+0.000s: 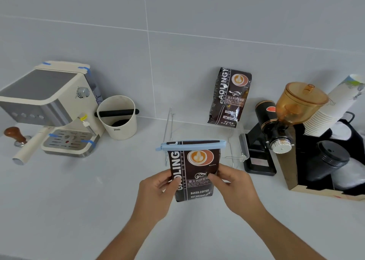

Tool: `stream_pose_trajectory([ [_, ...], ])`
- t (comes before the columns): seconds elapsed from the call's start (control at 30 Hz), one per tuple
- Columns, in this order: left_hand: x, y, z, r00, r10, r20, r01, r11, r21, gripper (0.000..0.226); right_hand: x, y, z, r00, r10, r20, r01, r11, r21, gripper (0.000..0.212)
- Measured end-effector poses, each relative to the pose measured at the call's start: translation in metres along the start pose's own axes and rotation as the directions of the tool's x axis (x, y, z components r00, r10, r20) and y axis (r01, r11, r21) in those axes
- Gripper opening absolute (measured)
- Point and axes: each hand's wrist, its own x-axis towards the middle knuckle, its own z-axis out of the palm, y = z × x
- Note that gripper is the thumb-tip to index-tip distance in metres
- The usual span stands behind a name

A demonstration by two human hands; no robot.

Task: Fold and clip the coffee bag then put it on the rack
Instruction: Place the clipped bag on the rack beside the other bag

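A dark brown coffee bag [194,172] is held upright above the counter, its top folded over and closed by a long light-blue clip [192,145]. My left hand [158,192] grips the bag's left edge and my right hand [235,188] grips its right edge, thumbs on the front. Just behind the bag stands a clear acrylic rack [236,141] with thin wire sides. A second, identical coffee bag [230,97] stands at the back right of that rack, leaning on the wall.
A cream espresso machine [53,109] with portafilter and a wooden tamper [16,136] is at the left, with a cream knock box [118,117] beside it. A black grinder with an amber hopper [284,119] and a box of paper cups and lids [327,141] stand at the right.
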Motion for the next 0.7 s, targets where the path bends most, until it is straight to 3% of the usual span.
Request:
stream_pose_trajectory([
  [0.3,0.02,0.047,-0.007,0.988,0.153,-0.03,-0.153,0.988,-0.024,0.029,0.02,-0.052,-0.025,0.991,-0.126,-0.045,0.125,0.992,-0.018,0.013],
  [0.47,0.044,0.073,-0.013,0.968,0.25,-0.022,-0.25,0.968,-0.003,0.027,0.039,-0.081,-0.036,0.981,-0.189,-0.053,0.189,0.982,-0.003,0.033],
  [0.7,0.089,0.105,-0.018,0.944,0.331,-0.016,-0.331,0.944,0.013,0.026,0.081,-0.104,-0.045,0.969,-0.23,-0.093,0.233,0.972,0.032,0.014],
])
